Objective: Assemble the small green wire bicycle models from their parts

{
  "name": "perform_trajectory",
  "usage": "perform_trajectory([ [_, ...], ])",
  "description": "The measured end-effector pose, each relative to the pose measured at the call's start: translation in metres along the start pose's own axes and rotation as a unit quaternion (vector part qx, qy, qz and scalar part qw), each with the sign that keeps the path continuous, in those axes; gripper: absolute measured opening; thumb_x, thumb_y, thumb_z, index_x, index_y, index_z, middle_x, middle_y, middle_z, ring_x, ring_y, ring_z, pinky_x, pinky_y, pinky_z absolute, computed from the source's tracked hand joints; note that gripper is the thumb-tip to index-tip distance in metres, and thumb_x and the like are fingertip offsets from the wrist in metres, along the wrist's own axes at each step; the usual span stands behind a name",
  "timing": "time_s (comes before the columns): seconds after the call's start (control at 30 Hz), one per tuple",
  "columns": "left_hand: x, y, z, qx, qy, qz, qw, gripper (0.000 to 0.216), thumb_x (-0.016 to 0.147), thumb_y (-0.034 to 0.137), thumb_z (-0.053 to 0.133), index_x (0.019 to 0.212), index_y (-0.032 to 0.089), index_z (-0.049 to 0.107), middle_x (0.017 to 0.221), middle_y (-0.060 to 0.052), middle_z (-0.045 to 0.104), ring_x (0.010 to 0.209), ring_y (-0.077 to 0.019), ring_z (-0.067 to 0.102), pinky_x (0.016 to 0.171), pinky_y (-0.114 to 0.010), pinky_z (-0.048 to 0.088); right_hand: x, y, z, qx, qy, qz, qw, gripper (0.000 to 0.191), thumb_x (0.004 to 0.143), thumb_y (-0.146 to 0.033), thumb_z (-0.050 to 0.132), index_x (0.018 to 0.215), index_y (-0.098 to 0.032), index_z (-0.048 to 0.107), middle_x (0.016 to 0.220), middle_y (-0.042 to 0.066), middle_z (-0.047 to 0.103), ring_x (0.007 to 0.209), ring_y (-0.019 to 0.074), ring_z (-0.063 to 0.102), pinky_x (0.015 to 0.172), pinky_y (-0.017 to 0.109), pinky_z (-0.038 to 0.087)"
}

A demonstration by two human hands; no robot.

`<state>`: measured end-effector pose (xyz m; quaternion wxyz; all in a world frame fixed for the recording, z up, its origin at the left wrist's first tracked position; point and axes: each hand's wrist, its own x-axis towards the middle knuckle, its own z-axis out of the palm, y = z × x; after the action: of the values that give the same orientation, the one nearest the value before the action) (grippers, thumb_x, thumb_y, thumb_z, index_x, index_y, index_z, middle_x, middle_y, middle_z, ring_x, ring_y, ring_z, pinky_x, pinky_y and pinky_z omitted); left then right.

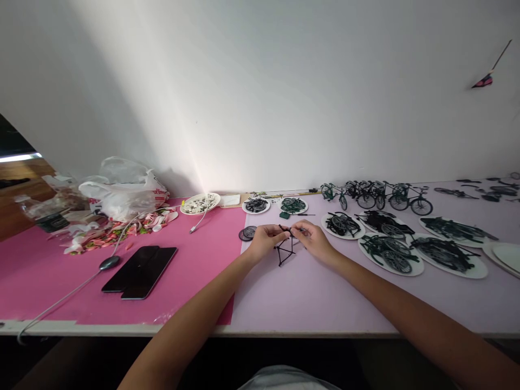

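Observation:
Between my two hands, a little above the pale table covering, is a small black toy bicycle frame (286, 250). My left hand (264, 240) pinches the frame near its upper end with closed fingers. My right hand (311, 238) is closed at the same end, its thumb and fingertips against the black part there; whether it grips a separate small piece is too small to tell. Beside my left hand lie dark toy wheels (247, 233). Beyond my hands stands a white plate (257, 212) of small black parts, and another plate (306, 207) of green parts.
Plates (422, 267) of bicycle parts fill the right side, with assembled toy bicycles (410, 201) behind them. On the pink left side lie dark tablets or phones (140, 272), a cable with a mouse-like puck (109, 263), petal-like pieces (129, 232) and a plastic bag (125, 192).

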<state>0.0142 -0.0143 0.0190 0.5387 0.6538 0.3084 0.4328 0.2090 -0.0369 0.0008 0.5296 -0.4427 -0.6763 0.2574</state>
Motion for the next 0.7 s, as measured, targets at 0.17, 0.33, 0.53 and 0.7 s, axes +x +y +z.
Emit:
perform_trajectory([
  [0.17, 0.002, -0.002, -0.001, 0.031, 0.001, 0.014, 0.999, 0.047, 0.072, 0.058, 0.083, 0.074, 0.013, 0.07, 0.083, -0.008, 0.072, 0.082, -0.0201, 0.063, 0.075, -0.032, 0.049, -0.002, -0.004, 0.0, 0.063, -0.016, 0.056, 0.996, 0.04, 0.089, -0.059, 0.064, 0.095, -0.02, 0.07, 0.1, 0.007, 0.069, 0.092, 0.0219, 0.064, 0.075, 0.031, 0.053],
  [0.33, 0.003, -0.004, -0.002, 0.04, -0.005, 0.013, 0.999, 0.047, 0.073, 0.06, 0.081, 0.076, 0.014, 0.071, 0.082, -0.008, 0.072, 0.081, -0.0196, 0.062, 0.074, -0.031, 0.049, -0.002, -0.005, -0.001, 0.086, -0.023, 0.102, 0.991, 0.043, 0.087, -0.06, 0.065, 0.098, -0.02, 0.071, 0.097, 0.007, 0.071, 0.084, 0.0206, 0.064, 0.068, 0.03, 0.052],
  [0.53, 0.001, -0.001, -0.002, 0.032, -0.015, 0.01, 0.999, 0.045, 0.075, 0.056, 0.082, 0.076, 0.013, 0.071, 0.084, -0.008, 0.071, 0.082, -0.0188, 0.062, 0.077, -0.031, 0.048, -0.001, -0.001, -0.001, 0.091, -0.033, 0.118, 0.988, 0.043, 0.086, -0.061, 0.066, 0.098, -0.021, 0.072, 0.097, 0.006, 0.072, 0.08, 0.0198, 0.064, 0.067, 0.03, 0.051],
  [0.7, 0.001, 0.001, -0.003, 0.014, -0.017, 0.012, 1.0, 0.043, 0.074, 0.055, 0.083, 0.075, 0.014, 0.071, 0.098, -0.012, 0.073, 0.093, -0.0218, 0.064, 0.084, -0.034, 0.049, 0.006, 0.001, -0.013, 0.009, -0.011, 0.055, 0.998, 0.042, 0.094, -0.061, 0.056, 0.099, -0.023, 0.072, 0.105, 0.008, 0.073, 0.097, 0.0251, 0.065, 0.08, 0.035, 0.052],
])
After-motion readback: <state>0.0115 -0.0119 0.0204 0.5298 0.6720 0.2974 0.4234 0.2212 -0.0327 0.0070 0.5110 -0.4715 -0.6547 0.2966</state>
